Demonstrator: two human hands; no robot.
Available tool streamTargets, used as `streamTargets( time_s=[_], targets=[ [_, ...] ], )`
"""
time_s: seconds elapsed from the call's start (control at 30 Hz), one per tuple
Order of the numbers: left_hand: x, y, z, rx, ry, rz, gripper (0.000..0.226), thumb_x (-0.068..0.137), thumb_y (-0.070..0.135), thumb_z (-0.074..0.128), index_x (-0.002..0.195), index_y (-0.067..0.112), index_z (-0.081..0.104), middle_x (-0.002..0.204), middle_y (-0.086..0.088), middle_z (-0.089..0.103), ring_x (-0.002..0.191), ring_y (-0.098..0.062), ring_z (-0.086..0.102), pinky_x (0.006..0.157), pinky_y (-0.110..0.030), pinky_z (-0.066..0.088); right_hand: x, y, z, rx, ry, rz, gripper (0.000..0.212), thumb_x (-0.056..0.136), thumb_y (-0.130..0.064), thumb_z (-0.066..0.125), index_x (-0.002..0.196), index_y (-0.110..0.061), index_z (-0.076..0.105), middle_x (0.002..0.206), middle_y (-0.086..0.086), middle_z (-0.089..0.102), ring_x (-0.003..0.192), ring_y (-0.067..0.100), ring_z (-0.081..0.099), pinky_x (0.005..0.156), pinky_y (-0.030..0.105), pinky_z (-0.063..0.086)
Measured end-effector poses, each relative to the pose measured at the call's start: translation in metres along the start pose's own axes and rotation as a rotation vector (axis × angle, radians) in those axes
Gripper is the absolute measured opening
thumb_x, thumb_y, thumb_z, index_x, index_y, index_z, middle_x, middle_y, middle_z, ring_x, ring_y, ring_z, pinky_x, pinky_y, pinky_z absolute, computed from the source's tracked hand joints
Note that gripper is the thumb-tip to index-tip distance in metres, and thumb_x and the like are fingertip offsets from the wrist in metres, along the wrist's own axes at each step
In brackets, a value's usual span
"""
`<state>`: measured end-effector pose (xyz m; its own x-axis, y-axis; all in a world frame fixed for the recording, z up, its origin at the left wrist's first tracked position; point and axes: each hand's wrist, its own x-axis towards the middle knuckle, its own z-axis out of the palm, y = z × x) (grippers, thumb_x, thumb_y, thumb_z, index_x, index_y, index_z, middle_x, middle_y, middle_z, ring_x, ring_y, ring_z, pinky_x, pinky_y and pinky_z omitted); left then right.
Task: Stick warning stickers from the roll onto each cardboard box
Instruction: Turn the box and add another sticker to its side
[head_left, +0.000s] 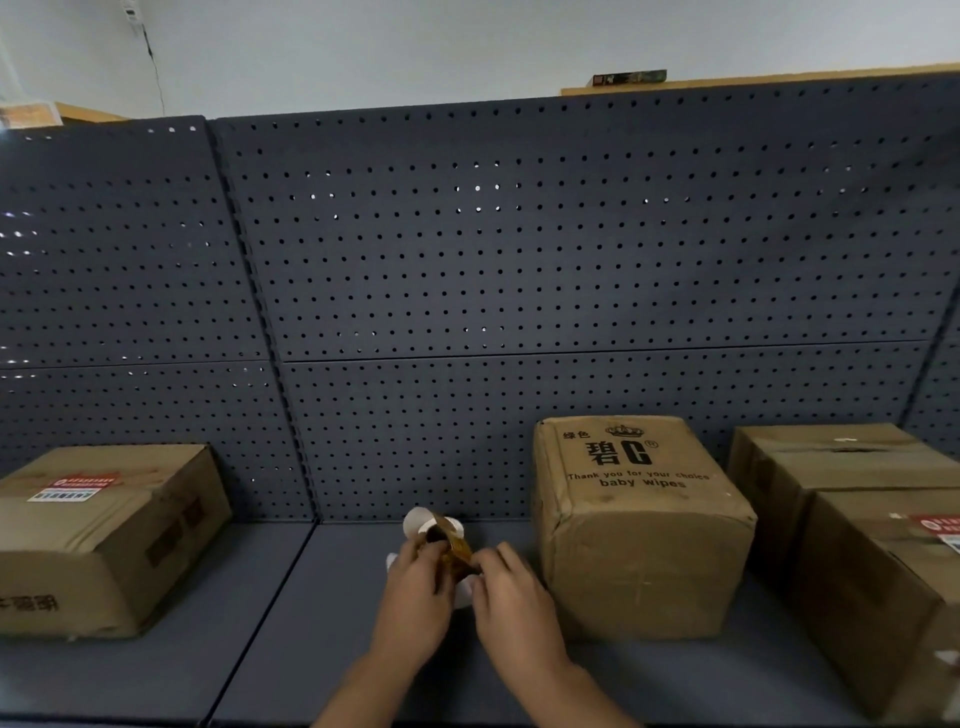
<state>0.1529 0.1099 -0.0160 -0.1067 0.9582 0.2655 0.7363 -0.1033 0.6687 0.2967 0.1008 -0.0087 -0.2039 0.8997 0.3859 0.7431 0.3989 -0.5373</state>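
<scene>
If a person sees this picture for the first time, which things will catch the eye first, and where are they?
First, the left hand and right hand at bottom centre, together holding a sticker roll. Next, right of them, the upright baby wipes box, with no sticker visible. The left box bears a red-and-white sticker on top.

Looks like a stockroom or shop back area: dark grey pegboard panels (519, 249) back a metal shelf (322, 623), taped cardboard boxes (639, 525) stand along it, one printed "baby wipes", under a plain pale wall (363, 47).
</scene>
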Motion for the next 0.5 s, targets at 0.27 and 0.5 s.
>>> streamTargets(
  time_s=[0.27, 0.5],
  targets=[
    [-0.023, 0.014, -0.017, -0.247, 0.306, -0.092, 0.028, 0.096, 0.004, 0.059, 0.088, 0.029, 0.070, 0.095, 0.015, 0.065, 0.093, -0.007, 0.062, 0.080, -0.031, 0.053, -0.016, 0.006, -0.006, 0.025, 0.165, -0.183, 0.009, 0.097, -0.028, 0.052, 0.098, -0.025, 0.060, 0.105, -0.015, 0.051, 0.095, 0.003, 0.051, 0.065, 0.020, 0.051],
    [-0.045, 0.047, -0.047, -0.556, 0.132, -0.059, 0.030, 0.110, 0.012, 0.047, 0.098, 0.018, 0.074, 0.095, 0.001, 0.075, 0.092, -0.014, 0.069, 0.082, -0.028, 0.055, -0.012, -0.010, -0.027, 0.149, 0.330, -0.297, 0.013, 0.095, -0.017, 0.071, 0.107, -0.017, 0.071, 0.118, -0.009, 0.060, 0.110, 0.009, 0.057, 0.086, 0.021, 0.052]
  ],
)
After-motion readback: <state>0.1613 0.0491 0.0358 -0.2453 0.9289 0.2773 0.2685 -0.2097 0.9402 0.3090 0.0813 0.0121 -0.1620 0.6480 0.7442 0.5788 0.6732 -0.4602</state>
